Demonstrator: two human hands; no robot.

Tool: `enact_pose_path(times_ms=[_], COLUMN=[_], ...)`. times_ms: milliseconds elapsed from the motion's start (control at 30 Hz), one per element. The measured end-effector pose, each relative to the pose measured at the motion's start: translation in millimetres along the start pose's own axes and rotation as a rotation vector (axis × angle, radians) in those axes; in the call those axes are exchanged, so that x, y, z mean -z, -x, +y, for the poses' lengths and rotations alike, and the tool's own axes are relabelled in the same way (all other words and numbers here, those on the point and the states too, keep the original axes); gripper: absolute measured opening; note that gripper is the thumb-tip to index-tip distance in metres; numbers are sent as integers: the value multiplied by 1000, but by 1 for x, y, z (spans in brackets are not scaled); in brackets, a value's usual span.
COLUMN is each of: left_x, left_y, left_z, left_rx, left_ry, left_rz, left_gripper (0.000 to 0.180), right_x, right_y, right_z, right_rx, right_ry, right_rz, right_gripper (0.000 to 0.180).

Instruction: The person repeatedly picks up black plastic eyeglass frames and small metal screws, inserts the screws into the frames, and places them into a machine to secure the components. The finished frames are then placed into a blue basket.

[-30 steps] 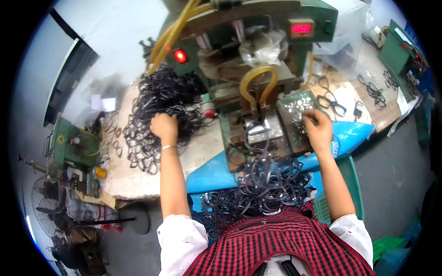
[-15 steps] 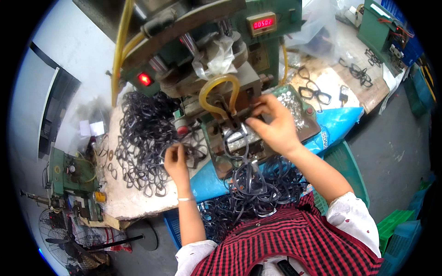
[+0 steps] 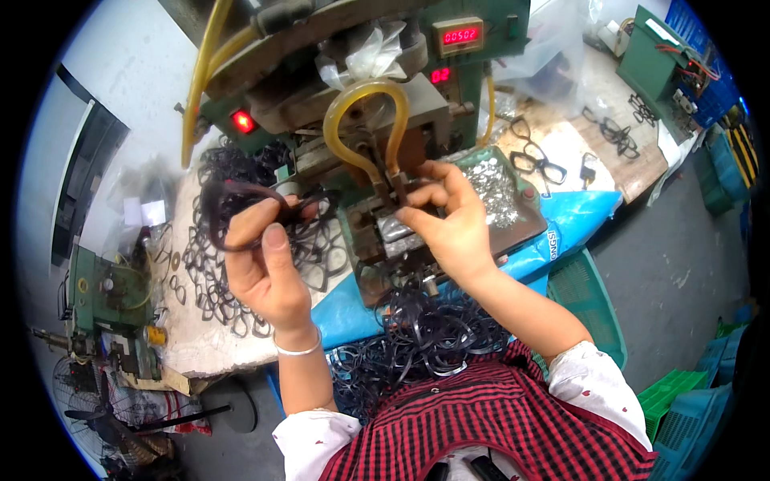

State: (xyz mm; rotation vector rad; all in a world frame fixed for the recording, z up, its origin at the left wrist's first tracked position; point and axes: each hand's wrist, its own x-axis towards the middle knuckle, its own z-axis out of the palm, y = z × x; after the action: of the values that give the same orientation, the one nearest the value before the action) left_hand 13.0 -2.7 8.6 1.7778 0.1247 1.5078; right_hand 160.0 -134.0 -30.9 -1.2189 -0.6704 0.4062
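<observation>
My left hand point(image 3: 269, 264) is raised left of the press, its fingers closed on a dark eyeglass frame point(image 3: 215, 215) that is blurred by motion. At the green press point(image 3: 369, 192), my right hand point(image 3: 453, 216) is closed, thumb and fingertips together beside the metal nozzle under the looped yellow tube point(image 3: 330, 128). Whatever those fingertips grip is too small or hidden to name. Below them lies a shiny metal block point(image 3: 395, 228). Many dark eyeglass frames point(image 3: 317, 248) are heaped on the table left of the press, and more frames point(image 3: 437, 329) are piled in front of me.
Small shiny pieces point(image 3: 491, 191) fill the tray at the press's right. Blue plastic sheeting point(image 3: 577, 216) covers the table edge, with a green basket point(image 3: 593, 297) below it. Loose frames point(image 3: 539, 164) lie further right. A fan point(image 3: 96, 401) stands at the lower left.
My left hand has risen from the heap and now has a frame in it. The frame at the press front is gone from there. My right hand stays near the nozzle.
</observation>
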Motion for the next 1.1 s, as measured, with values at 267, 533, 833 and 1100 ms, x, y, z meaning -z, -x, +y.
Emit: enact_pose_path(times_ms=[267, 533, 833, 1100], left_x=[1, -9, -7, 133], left_y=[40, 39, 83, 53], left_z=[0, 1, 25, 59], left_rx=[-290, -288, 8, 748], left_ry=[-156, -250, -538, -329], left_rz=[-536, -771, -793, -1581], left_gripper=[27, 34, 99, 48], right_x=[46, 134, 84, 112], right_y=[0, -15, -68, -21], right_z=[-6, 87, 108, 69], right_rx=[282, 352, 424, 70], right_ry=[542, 1227, 1203, 850], right_rz=[-135, 185, 81, 160], right_gripper=[32, 17, 8, 14])
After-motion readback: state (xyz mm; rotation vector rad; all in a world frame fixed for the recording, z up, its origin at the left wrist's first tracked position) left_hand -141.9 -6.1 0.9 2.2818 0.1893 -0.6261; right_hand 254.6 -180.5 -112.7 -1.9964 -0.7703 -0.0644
